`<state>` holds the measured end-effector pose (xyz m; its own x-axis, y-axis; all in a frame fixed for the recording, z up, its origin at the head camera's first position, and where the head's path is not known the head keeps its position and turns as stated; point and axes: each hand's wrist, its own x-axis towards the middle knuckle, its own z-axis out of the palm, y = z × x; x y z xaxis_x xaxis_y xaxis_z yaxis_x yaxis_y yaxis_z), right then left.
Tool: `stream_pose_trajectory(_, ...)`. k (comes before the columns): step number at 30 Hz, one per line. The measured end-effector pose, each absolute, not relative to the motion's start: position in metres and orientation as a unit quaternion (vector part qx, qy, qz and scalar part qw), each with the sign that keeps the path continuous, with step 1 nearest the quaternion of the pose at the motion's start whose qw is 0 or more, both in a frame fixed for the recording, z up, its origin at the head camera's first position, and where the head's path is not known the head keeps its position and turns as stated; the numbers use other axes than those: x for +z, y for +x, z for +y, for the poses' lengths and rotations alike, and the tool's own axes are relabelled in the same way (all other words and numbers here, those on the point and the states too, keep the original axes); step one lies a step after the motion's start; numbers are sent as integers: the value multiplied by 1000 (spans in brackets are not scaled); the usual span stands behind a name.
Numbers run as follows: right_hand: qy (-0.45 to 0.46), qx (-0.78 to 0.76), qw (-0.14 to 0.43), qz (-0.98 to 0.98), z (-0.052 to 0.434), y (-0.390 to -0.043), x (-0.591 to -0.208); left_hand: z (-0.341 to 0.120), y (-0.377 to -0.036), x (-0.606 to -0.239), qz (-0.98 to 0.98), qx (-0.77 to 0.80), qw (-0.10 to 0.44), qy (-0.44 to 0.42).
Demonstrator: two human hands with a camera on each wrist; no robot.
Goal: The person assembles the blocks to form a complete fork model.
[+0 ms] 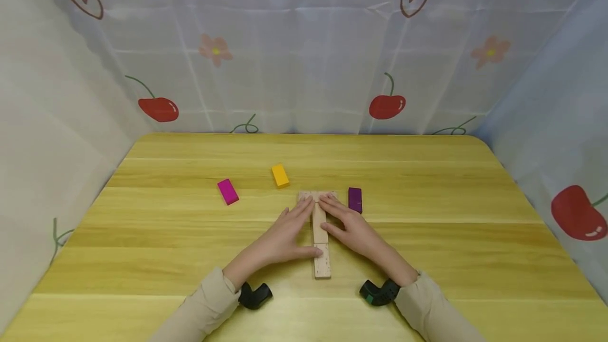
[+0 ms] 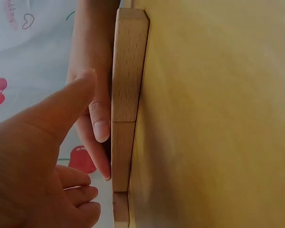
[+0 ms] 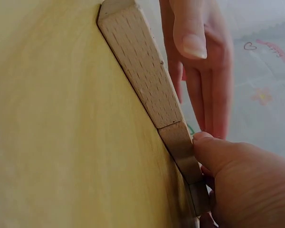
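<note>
Pale wooden blocks lie flat in a T shape: two end to end, a middle block and a near block, below a crosswise block. My left hand reaches in from the left, its fairly straight fingertips at the crosswise block and its thumb over the near block. From the other side my right hand has its fingertips at the crosswise block too, with the thumb at the middle block. In the right wrist view, that thumb rests against the middle block. Neither hand's fingers curl round a block.
A magenta block and a yellow block lie on the wooden table, left of the T. Just to its right is a purple block. A printed curtain hangs behind the table.
</note>
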<state>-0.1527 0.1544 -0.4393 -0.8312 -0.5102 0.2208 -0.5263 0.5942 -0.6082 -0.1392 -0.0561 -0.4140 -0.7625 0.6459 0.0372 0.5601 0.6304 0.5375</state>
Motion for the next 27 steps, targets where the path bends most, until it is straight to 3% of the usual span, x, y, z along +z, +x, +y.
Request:
stream_pose_trajectory(5,288,351,14,-891,152,-152,-439,-54,-144,-417,893,263,95,352)
stream_pose_trajectory(17,228,360,95,-900,177,-160,-414,-54,-152,-427,885,249,87,383)
stream_pose_trajectory(27,210,305,-35,-928,220,-171,-416,-54,-158,-429,882,259,87,383)
